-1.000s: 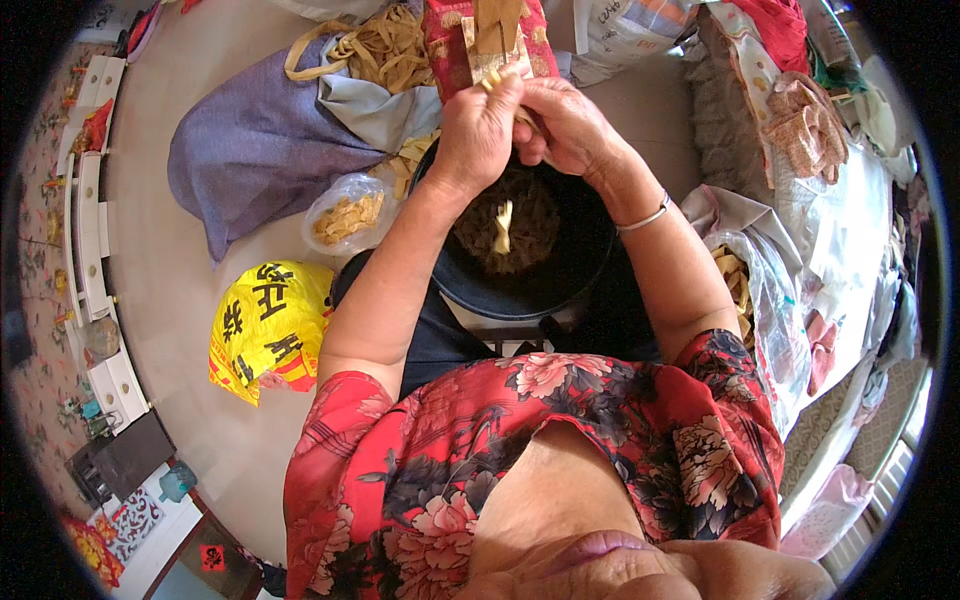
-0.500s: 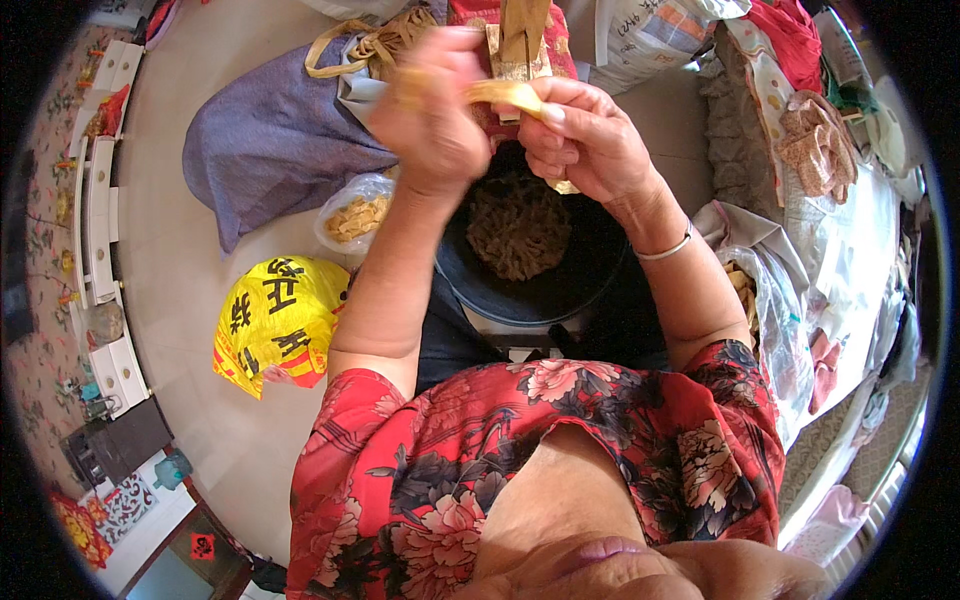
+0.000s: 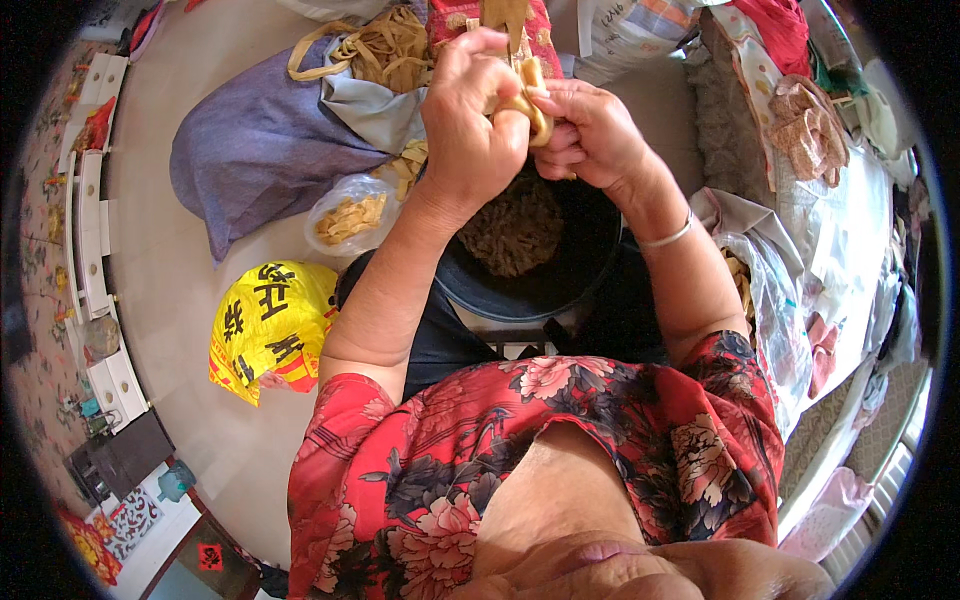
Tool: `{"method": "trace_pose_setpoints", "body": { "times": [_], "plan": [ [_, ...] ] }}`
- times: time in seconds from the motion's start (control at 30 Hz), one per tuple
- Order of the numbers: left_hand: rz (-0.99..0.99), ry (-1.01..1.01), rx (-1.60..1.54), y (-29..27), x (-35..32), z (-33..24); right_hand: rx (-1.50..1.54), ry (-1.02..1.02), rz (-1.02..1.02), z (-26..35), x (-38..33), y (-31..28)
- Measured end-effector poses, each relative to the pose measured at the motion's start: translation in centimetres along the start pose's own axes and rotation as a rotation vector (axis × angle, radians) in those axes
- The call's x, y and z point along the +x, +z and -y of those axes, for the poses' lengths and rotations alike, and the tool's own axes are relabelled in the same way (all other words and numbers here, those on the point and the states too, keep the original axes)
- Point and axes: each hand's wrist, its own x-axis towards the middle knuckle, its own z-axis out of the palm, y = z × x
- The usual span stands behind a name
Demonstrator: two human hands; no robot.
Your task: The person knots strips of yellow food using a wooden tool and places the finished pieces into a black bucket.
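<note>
A pale yellow, flexible strip (image 3: pixel 531 104) is bent into a loop between my two hands, above a dark round tub (image 3: pixel 592 262). My left hand (image 3: pixel 470 135) closes round one side of it, fingers curled. From the other side my right hand (image 3: pixel 597 128), a bangle on its wrist, pinches the strip between thumb and fingers. Just beyond my fingers stands a flat wooden piece (image 3: pixel 504 16), with a red patterned cloth (image 3: pixel 452 14) about it. Brown, shredded-looking matter (image 3: pixel 512 232) lies in the tub. The strip's far end is partly hidden by my fingers.
To the left lie a blue-grey sack (image 3: pixel 270 150) with tan strips (image 3: pixel 395 50) at its mouth, a clear bag of yellowish pieces (image 3: pixel 350 218) and a yellow plastic bag (image 3: pixel 270 325). On the right are a clear plastic bag (image 3: pixel 775 310) and a bed edge heaped with cloth (image 3: pixel 805 135).
My left hand, blurred before, has come in close to the right one. The strip, stretched between the hands earlier, is now bent into a loop. The view has shifted slightly.
</note>
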Motion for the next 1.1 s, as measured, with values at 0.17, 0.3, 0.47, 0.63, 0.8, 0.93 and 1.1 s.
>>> {"method": "trace_pose_setpoints", "body": {
  "times": [0.17,0.3,0.47,0.63,0.8,0.93,1.1],
  "plan": [
    [0.101,0.169,-0.019,-0.6,-0.3,0.0,-0.146,0.152,0.216,0.6,0.0,-1.3],
    [0.097,-0.154,-0.002,0.1,-0.8,-0.6,-0.815,-0.261,-0.125,1.0,-1.0,0.5],
    [0.225,-0.601,-0.432,-0.2,-0.5,-1.1,-0.683,-0.332,-0.085,1.3,-1.4,0.1],
    [0.196,-0.429,-0.111,-0.4,-0.3,0.0,0.146,-0.191,0.320,-0.3,-0.3,-2.5],
    [0.157,-0.104,0.048,-0.3,0.0,-0.8,0.153,-0.205,0.219,-0.5,-0.4,-1.9],
    [0.332,-0.094,0.075,-1.4,0.3,-1.2,-0.062,-0.254,0.081,-0.4,-0.4,-1.6],
    [0.490,-0.579,-0.646,-2.9,1.0,-0.8,-0.434,-0.334,-0.110,0.8,-1.3,-0.4]
  ]
}}
